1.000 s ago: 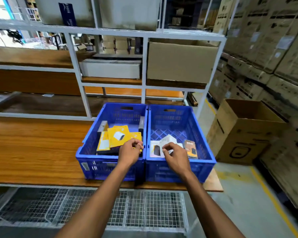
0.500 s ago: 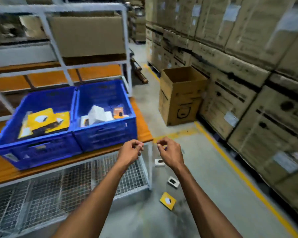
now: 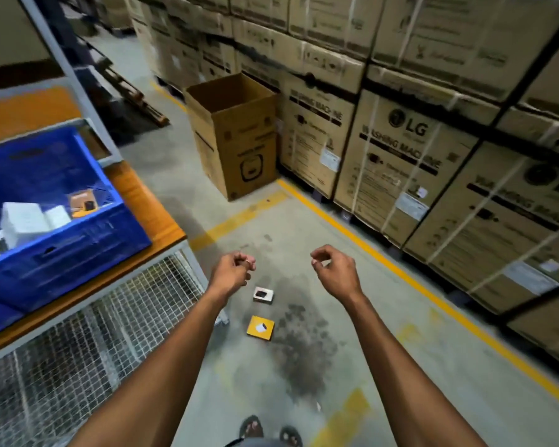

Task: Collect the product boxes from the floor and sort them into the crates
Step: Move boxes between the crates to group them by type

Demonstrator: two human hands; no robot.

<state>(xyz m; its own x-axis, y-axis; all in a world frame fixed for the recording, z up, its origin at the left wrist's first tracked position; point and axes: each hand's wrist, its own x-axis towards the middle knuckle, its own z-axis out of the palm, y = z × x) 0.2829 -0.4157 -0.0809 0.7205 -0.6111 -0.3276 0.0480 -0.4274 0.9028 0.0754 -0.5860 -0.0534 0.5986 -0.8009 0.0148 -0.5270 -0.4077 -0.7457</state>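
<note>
Grey concrete floor (image 3: 384, 317) fills most of what I see, marked with yellow lines and darkened by a stain, with stacked washing-machine cartons (image 3: 400, 162) walling off the far side and an open cardboard box (image 3: 236, 133) standing at their corner. Two product boxes lie on the floor between my forearms: a white box (image 3: 263, 295) with a dark picture on its face, and just nearer to me a yellow box (image 3: 260, 328) with a small white-and-black image, both flat, face up and a little apart from each other; I judge they sit there simply waiting for collection. At the table leg something pale shows behind my left forearm, but I cannot tell what it is. My left hand (image 3: 233, 269) hangs above the white box with fingers loosely curled, holding nothing; my right hand (image 3: 333, 269) is out to the side, fingers also loosely bent and empty, so both look free for the pickup. On the wooden table (image 3: 152, 208) to my left stands a blue crate (image 3: 78, 243), already holding white boxes and an orange one, which suggests to me that it takes the pale packaging and the yellow one belongs elsewhere. Both floor boxes look small, light and rigid, easy to pinch by the edges.
</note>
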